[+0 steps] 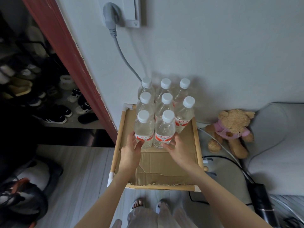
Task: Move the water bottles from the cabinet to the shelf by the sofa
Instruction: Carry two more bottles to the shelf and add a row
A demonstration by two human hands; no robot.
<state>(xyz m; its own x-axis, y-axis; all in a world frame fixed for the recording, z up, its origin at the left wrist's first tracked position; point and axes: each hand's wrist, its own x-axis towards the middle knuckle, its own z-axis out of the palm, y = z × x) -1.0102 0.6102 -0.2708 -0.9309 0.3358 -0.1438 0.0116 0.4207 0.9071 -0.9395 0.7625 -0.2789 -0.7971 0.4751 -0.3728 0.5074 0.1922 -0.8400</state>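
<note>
Both hands are touching the front bottles: left hand (131,145) at seven o'clock, right hand (176,146) at five. Fingers are lying loosely spread. Rear bottles' (165,91) labels are hiding behind nearer ones on the shelf (196,139).

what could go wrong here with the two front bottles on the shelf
1. The left hand and right hand touch the two front bottles only low down; a nudge might tip one into the packed bottles behind.
2. The cardboard liner looks torn and creased, so footing may be uneven.
3. The right-hand row stands near the shelf's wooden rim.
</note>
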